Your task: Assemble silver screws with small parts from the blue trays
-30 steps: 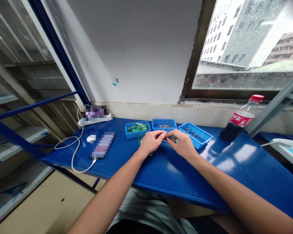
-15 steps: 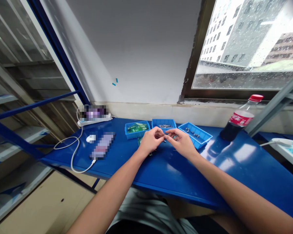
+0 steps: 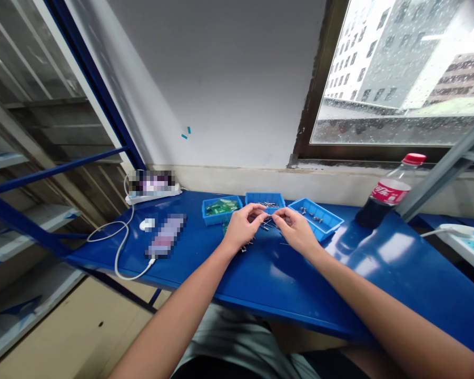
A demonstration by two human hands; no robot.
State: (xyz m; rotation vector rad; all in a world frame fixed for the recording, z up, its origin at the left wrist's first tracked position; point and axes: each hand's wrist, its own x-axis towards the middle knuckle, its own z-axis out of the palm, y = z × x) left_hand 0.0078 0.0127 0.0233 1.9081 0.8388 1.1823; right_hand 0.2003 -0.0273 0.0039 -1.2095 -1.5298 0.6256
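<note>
My left hand [image 3: 242,226] and my right hand [image 3: 298,230] meet over the blue table, fingertips pinched close together. A tiny dark piece shows between them, too small to name. Under the fingers lie several thin metal pins [image 3: 267,225], which look like screws or rivets. More small metal pieces [image 3: 245,247] lie beside my left wrist. Just beyond my hands stand three blue bins: the left bin [image 3: 223,218] holds green pieces, the middle bin [image 3: 265,196] holds slim metal pins, and the right bin [image 3: 328,229] has a few small metal parts in its far compartment.
A cola bottle [image 3: 391,190] stands at the right near a grey metal post. To the left are a blurred phone [image 3: 166,236] on a white cable [image 3: 128,276], a round white object [image 3: 146,225] and a power strip [image 3: 158,196]. A wall and window close off the back.
My fingertips have drawn slightly apart, and my right hand has shifted a little to the right. The metal pins beneath them now show more clearly.
</note>
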